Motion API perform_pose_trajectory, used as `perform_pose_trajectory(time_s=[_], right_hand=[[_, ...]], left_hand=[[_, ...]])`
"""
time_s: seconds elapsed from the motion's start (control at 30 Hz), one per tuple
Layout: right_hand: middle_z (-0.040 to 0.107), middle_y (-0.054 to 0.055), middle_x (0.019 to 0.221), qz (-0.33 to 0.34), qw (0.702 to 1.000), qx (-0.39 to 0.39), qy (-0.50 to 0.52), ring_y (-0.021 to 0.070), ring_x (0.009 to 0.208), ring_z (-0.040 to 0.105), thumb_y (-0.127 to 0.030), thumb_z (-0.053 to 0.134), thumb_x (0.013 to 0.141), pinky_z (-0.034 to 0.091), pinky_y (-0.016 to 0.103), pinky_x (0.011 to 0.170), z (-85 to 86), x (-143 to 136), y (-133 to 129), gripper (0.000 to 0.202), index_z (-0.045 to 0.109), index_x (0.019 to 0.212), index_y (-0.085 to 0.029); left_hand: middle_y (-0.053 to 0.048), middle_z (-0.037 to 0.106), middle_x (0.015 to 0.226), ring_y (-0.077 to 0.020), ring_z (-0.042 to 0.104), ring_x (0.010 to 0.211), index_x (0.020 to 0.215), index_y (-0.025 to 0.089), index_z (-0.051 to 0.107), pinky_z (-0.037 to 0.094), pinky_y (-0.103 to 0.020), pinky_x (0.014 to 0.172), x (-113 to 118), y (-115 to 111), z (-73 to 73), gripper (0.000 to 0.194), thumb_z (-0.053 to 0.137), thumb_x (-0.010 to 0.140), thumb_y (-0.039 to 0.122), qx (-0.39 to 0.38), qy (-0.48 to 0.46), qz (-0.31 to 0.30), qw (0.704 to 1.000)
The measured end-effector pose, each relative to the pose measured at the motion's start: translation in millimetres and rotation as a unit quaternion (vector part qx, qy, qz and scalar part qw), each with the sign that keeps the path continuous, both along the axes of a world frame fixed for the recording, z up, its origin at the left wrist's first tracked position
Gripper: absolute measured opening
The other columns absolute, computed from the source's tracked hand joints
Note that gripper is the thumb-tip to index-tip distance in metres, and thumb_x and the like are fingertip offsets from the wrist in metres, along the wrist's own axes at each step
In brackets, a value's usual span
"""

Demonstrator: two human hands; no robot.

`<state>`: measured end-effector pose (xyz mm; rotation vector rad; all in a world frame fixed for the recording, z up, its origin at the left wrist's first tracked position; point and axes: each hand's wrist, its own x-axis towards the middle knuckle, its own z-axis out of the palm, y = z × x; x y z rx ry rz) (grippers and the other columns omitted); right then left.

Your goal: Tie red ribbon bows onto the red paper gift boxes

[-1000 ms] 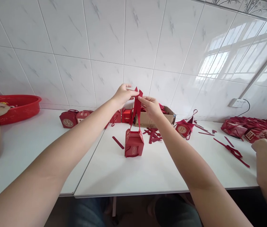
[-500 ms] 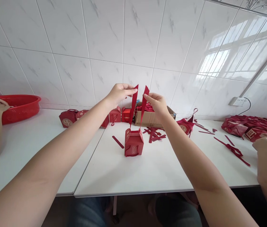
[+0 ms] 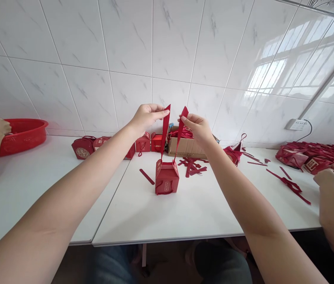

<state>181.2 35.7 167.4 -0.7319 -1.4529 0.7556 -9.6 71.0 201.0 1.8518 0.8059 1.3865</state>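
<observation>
Left hand (image 3: 147,118) pinches one red strip (image 3: 165,132); below and between, the red box (image 3: 167,179) stands upright on the table (image 3: 169,221); right hand (image 3: 198,124) pinches a second strip (image 3: 180,132). Light, even tension (neither side tugging harder) should keep the box steady.

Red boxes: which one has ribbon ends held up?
The box in front of the cardboard carton: it alone has ribbon ends raised, one in the left hand, one in the right hand.

At the frame's centre, a deep red box (image 3: 167,178) with pale lettering (image 3: 167,186) and a red ribbon (image 3: 165,130); white worktop (image 3: 184,217) below, grey-veined white tiles (image 3: 131,39) above, brighter red basin (image 3: 25,138) far left.
</observation>
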Motion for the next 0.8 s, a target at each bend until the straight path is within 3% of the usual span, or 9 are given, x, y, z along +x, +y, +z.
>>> perform_pose_trajectory(time_s=[0.2,0.3,0.47,0.6,0.8], right_hand=[[0.07,0.002,0.088,0.025,0.999,-0.032,0.011,0.0128,0.076,0.065,-0.042,0.071,0.076,0.052,0.028,0.075,2.3,-6,3,0.022,0.066,0.08,-0.021],[0.068,0.001,0.079,0.039,0.998,-0.044,0.017,0.0126,0.071,0.065,-0.037,0.07,0.078,0.053,0.028,0.071,5.2,-8,5,0.018,0.064,0.078,-0.02],[0.064,0.001,0.071,0.03,0.997,-0.005,-0.064,0.0104,0.063,0.06,-0.027,0.067,0.08,0.051,0.026,0.064,11.3,-13,7,0.012,0.064,0.073,-0.018],[0.06,0.0,0.062,0.022,0.995,-0.005,-0.1,0.0093,0.057,0.056,-0.019,0.064,0.081,0.047,0.025,0.06,15.9,-17,0,0.019,0.058,0.063,-0.017],[0.065,0.001,0.07,0.049,0.994,-0.006,-0.097,0.0105,0.065,0.06,-0.03,0.072,0.077,0.048,0.025,0.063,14.4,-14,-4,0.016,0.066,0.072,-0.016]], left_hand=[[-0.003,0.068,0.083,-0.0159,0.06,0.086,0.076,0.017,0.072,0.044,-0.031,0.084,3,-7,2.8,0.011,0.075,0.074,0.028,0.011,0.006,0.001,1.0],[-0.004,0.068,0.082,-0.0159,0.06,0.084,0.077,0.016,0.072,0.044,-0.033,0.087,5,-14,6.9,0.009,0.074,0.075,0.024,0.033,0.035,-0.003,0.999],[-0.004,0.067,0.078,-0.02,0.061,0.089,0.076,0.013,0.072,0.045,-0.034,0.087,10,-15,16.8,0.011,0.078,0.067,0.013,0.04,0.052,-0.002,0.998],[-0.003,0.065,0.074,-0.0228,0.061,0.095,0.075,0.012,0.072,0.046,-0.033,0.084,12,-9,20.1,0.014,0.073,0.066,0.002,0.006,0.026,0.008,1.0],[-0.005,0.063,0.073,-0.0252,0.059,0.095,0.069,0.013,0.071,0.044,-0.035,0.084,17,-9,18.9,0.012,0.077,0.061,0.005,0.029,0.063,0.028,0.997]])
